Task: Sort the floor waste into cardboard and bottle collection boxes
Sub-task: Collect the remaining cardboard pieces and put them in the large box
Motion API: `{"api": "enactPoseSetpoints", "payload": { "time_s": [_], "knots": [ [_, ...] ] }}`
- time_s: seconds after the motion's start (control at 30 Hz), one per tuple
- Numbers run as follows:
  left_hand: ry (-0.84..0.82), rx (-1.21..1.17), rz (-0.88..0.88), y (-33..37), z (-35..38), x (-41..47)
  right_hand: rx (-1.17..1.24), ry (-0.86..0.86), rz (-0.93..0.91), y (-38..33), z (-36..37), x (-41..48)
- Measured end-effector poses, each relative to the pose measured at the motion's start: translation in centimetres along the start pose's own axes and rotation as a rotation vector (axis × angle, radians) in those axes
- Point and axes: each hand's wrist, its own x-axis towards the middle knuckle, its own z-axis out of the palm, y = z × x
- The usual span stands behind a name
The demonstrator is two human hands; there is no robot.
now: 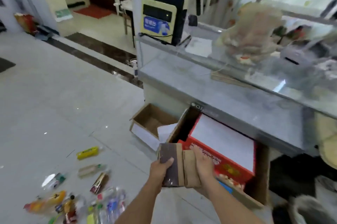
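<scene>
While both hands clamp the cardboard pieces (179,165) at lower centre, left hand (160,168) w/ thumb over the dark piece, right hand (203,162) on the tan one, the big box (259,183) sits just right/behind, holding a red carton (218,161). Smaller box (145,121) (looks near empty) lies above-left. Bottles (87,153) stay at lower left.

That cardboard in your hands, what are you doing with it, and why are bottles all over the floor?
A person is sorting rubbish. The left hand and right hand together hold flattened cardboard pieces over a big cardboard box that already has a red carton in it. A smaller open box sits beside it, by the glass counter. Plastic bottles lie scattered on the floor, not yet picked up.
</scene>
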Motion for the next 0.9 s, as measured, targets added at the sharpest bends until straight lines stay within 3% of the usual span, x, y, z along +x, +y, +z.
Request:
{"api": "enactPoseSetpoints", "payload": {
  "time_s": [0.13,0.27,0.43,0.5,0.67,0.9],
  "knots": [
    [-0.186,0.195,0.054,-0.7,9.5,1.0,0.053,0.168,0.060,2.4,-9.5,4.4],
    [-0.236,0.431,0.081,-0.3,13.8,2.4,0.025,0.263,0.103,4.8,-14.7,6.7],
    [-0.277,0.866,0.185,2.0,15.3,6.0,-0.146,0.216,0.044,4.1,-15.8,9.2],
    [-0.274,0.938,0.205,3.1,15.1,7.4,-0.255,0.166,0.026,2.5,-15.4,10.7],
    [-0.267,0.831,0.171,6.2,14.4,12.8,-0.343,0.143,-0.022,-3.5,-12.0,16.3],
    [-0.191,0.514,0.064,9.9,13.5,22.4,-0.139,0.204,0.079,-10.5,-5.0,26.7]
  ]
}}
